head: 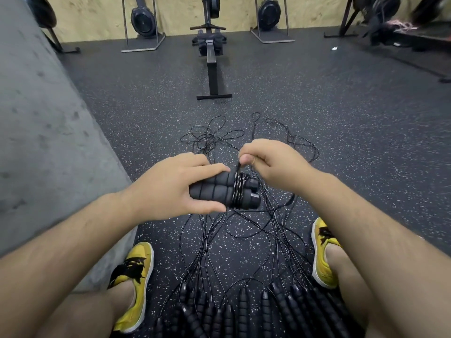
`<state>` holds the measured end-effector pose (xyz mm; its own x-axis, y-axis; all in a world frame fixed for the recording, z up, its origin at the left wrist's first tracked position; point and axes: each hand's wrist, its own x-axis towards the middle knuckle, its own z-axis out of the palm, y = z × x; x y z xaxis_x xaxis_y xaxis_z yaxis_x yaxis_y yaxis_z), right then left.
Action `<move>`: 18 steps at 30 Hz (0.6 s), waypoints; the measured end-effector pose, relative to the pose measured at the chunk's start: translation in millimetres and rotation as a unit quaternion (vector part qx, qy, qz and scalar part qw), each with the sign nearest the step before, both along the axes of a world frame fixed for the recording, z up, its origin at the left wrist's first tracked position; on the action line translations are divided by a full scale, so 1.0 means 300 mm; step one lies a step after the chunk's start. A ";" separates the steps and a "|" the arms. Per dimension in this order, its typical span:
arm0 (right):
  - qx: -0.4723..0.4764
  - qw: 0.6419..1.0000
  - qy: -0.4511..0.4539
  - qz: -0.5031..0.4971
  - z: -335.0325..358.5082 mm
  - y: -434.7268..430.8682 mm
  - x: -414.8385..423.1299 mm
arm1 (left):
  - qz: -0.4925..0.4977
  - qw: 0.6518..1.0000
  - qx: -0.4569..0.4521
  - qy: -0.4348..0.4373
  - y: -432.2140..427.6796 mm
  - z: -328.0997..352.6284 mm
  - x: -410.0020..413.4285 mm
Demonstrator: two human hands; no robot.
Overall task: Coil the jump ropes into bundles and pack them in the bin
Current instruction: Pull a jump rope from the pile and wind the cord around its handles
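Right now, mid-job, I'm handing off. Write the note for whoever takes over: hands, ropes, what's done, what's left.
Left hand: grips two foam handles side by side.
Right hand: pinches the cord above them.
Done: several cord turns are wound round that pair.
Loose cords lie tangled on the floor. The other handles lie in a row near the feet, uncoiled.
Bin: not in view.
Left: finish this bundle, coil the rest, pack them all.
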<state>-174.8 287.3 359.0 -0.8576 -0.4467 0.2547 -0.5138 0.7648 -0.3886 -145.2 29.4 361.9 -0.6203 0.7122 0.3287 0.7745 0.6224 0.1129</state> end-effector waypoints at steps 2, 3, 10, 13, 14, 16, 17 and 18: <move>-0.039 0.999 -0.022 0.002 -0.019 -0.010 0.006 | 0.006 1.000 0.015 -0.024 -0.006 0.005 0.014; -0.075 0.996 -0.042 0.002 -0.029 -0.018 0.011 | 0.012 0.999 0.018 -0.039 -0.009 0.009 0.017; -0.115 0.972 -0.197 -0.048 -0.099 -0.175 0.073 | 0.096 0.993 0.051 -0.043 -0.034 0.016 -0.023; -0.165 0.956 -0.241 -0.037 -0.087 -0.226 0.129 | 0.143 0.989 0.046 -0.019 -0.048 0.003 -0.056; -0.160 0.956 -0.242 -0.032 -0.085 -0.238 0.146 | 0.156 0.987 0.042 -0.013 -0.053 -0.003 -0.067; -0.140 0.961 -0.237 -0.023 -0.077 -0.254 0.168 | 0.178 0.983 0.035 -0.002 -0.065 -0.012 -0.085; -0.131 0.963 -0.233 -0.024 -0.071 -0.258 0.178 | 0.185 0.982 0.029 0.003 -0.072 -0.014 -0.094; -0.126 0.965 -0.227 -0.024 -0.062 -0.258 0.182 | 0.188 0.982 0.021 0.009 -0.079 -0.017 -0.102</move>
